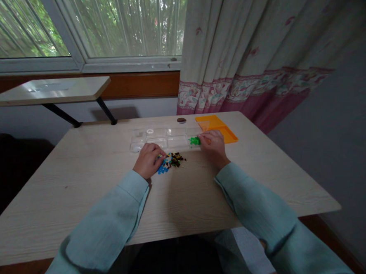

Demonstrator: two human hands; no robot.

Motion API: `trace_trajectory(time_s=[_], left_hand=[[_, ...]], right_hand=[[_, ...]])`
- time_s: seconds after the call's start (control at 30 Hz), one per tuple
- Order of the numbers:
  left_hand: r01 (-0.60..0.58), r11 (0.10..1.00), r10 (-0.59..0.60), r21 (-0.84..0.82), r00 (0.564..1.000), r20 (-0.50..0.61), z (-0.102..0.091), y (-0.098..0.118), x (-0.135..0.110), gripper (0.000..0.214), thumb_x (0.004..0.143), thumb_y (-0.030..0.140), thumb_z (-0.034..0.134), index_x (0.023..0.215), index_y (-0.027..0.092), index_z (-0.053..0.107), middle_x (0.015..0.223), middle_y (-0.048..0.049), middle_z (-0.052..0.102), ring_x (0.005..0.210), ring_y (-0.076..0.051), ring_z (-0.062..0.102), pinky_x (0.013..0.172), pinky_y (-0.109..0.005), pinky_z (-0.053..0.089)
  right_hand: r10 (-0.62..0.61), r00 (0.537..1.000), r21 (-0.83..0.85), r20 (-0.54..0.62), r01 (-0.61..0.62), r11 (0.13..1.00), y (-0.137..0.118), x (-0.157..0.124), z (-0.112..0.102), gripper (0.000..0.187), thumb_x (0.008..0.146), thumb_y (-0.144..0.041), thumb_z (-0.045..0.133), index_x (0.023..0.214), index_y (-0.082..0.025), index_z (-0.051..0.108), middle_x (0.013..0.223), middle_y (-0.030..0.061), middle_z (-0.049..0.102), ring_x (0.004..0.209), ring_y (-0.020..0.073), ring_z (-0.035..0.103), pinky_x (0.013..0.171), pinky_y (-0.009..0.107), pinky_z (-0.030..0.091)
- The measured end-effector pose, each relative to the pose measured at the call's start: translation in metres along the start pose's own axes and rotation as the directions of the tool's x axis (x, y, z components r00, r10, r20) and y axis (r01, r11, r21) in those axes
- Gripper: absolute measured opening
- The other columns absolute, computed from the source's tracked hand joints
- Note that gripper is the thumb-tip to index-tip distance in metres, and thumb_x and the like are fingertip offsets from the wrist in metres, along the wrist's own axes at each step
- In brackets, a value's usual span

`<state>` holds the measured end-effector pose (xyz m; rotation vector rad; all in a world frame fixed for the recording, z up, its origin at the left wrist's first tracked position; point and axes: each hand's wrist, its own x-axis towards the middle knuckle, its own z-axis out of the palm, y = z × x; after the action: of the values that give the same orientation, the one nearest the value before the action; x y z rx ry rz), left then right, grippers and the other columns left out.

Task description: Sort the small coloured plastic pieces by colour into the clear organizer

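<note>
A small mixed pile of tiny blue, yellow, dark brown and black pieces [175, 159] lies on the table. My left hand [149, 159] is at the pile's left side, its fingers curled in over the blue pieces; whatever they grip is hidden. Behind the pile stands a clear plastic box with compartments [177, 142]. Green pieces [195, 141] fill part of its right end compartment. There my right hand [213, 145] rests with fingers bent together, their tips beside the green pieces. Anything between those fingertips is too small to make out.
An orange tray [229, 135] lies behind and right of my right hand. A dark round spot [181, 120] is near the table's back edge. At the back left, a raised shelf [53, 91] stands on black legs. Curtains [217, 85] hang behind the table.
</note>
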<state>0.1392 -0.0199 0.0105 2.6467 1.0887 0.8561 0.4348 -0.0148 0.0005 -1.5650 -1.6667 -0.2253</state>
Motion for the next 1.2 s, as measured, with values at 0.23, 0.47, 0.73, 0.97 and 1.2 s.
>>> trace_trajectory(time_s=[0.23, 0.47, 0.73, 0.97, 1.2], left_hand=[[-0.044, 0.998, 0.049, -0.038, 0.991, 0.126, -0.017, -0.014, 0.0, 0.013, 0.076, 0.02, 0.061, 0.086, 0.022, 0.069, 0.098, -0.0073, 0.057, 0.097, -0.023, 0.05, 0.089, -0.04, 0.041], [-0.052, 0.997, 0.06, -0.06, 0.988, 0.14, -0.019, -0.014, -0.001, 0.014, 0.075, 0.019, 0.061, 0.083, 0.024, 0.072, 0.099, -0.0076, 0.056, 0.098, -0.024, 0.049, 0.089, -0.041, 0.042], [-0.06, 0.997, 0.066, -0.043, 0.987, 0.149, -0.015, -0.018, -0.002, 0.018, 0.076, 0.019, 0.06, 0.088, 0.024, 0.072, 0.098, -0.0081, 0.056, 0.096, -0.023, 0.05, 0.088, -0.041, 0.043], [-0.051, 0.998, 0.056, -0.033, 0.985, 0.162, -0.016, -0.015, -0.002, 0.018, 0.075, 0.02, 0.061, 0.089, 0.023, 0.072, 0.098, -0.0081, 0.056, 0.095, -0.023, 0.05, 0.087, -0.041, 0.043], [-0.076, 0.997, 0.076, -0.008, 0.981, 0.181, -0.014, -0.016, -0.002, 0.018, 0.078, 0.021, 0.059, 0.091, 0.023, 0.071, 0.096, -0.0081, 0.057, 0.094, -0.023, 0.05, 0.086, -0.04, 0.042]], right_hand=[[-0.003, 1.0, 0.005, -0.003, 0.003, 1.0, -0.001, 0.0, 0.0, 0.027, 0.086, -0.037, 0.053, 0.082, -0.02, 0.073, 0.086, 0.0063, 0.069, 0.089, 0.0219, 0.055, 0.086, 0.038, 0.037], [-0.002, 1.0, 0.021, -0.012, 0.002, 1.0, 0.001, -0.001, 0.002, 0.026, 0.086, -0.037, 0.053, 0.082, -0.021, 0.074, 0.086, 0.0064, 0.069, 0.089, 0.0225, 0.055, 0.087, 0.04, 0.038], [-0.014, 1.0, 0.015, -0.003, 0.014, 1.0, -0.001, 0.0, -0.001, 0.027, 0.086, -0.037, 0.052, 0.081, -0.021, 0.074, 0.085, 0.0063, 0.069, 0.089, 0.0222, 0.055, 0.086, 0.039, 0.039], [-0.019, 1.0, 0.025, 0.015, 0.019, 1.0, -0.001, 0.001, 0.0, 0.028, 0.087, -0.037, 0.052, 0.08, -0.02, 0.073, 0.085, 0.0064, 0.069, 0.087, 0.0216, 0.056, 0.086, 0.038, 0.038], [-0.014, 1.0, 0.018, 0.01, 0.014, 1.0, 0.002, 0.0, 0.002, 0.027, 0.086, -0.037, 0.053, 0.081, -0.02, 0.074, 0.085, 0.0061, 0.069, 0.088, 0.0218, 0.055, 0.085, 0.038, 0.038]])
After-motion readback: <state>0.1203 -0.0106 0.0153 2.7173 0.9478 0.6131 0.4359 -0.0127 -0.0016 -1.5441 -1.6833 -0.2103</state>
